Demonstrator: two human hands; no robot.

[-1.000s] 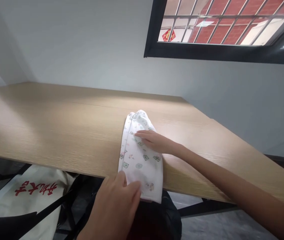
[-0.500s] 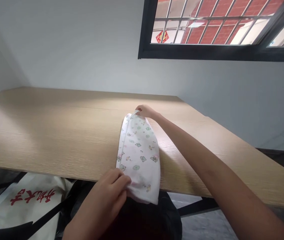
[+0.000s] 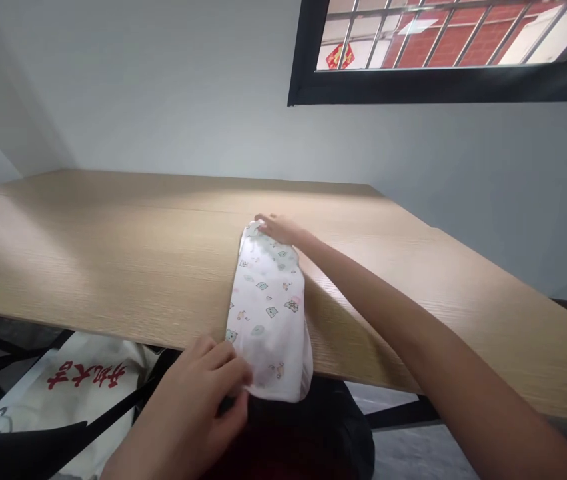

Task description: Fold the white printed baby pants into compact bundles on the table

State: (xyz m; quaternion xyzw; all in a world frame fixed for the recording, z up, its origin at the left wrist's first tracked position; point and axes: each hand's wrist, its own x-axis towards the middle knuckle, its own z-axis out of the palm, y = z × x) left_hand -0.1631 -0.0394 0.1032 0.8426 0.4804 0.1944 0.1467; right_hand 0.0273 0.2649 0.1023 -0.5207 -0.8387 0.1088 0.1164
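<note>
A folded white cloth (image 3: 269, 313) printed with small green and pink cartoon figures lies lengthwise on the table, its near end hanging slightly over the front edge. My left hand (image 3: 208, 380) pinches the near left corner, thumb below and fingers on top. At the far end, my right hand (image 3: 279, 229) rests on the cloth with its fingers stretched out towards the left corner. Part of that far end is hidden under the fingers. Along the right side, a lower layer of the cloth shows near the front.
The cloth lies on a wooden table (image 3: 138, 247) that reaches back to a pale wall (image 3: 178, 87). Above is a dark-framed barred window (image 3: 413, 87). A cream bag (image 3: 93, 380) with red characters hangs below the table's front edge at the left.
My right hand has gone from pinching the raised far edge to lying on it with fingers extended. The far end of the cloth now lies flatter. The camera view has shifted slightly.
</note>
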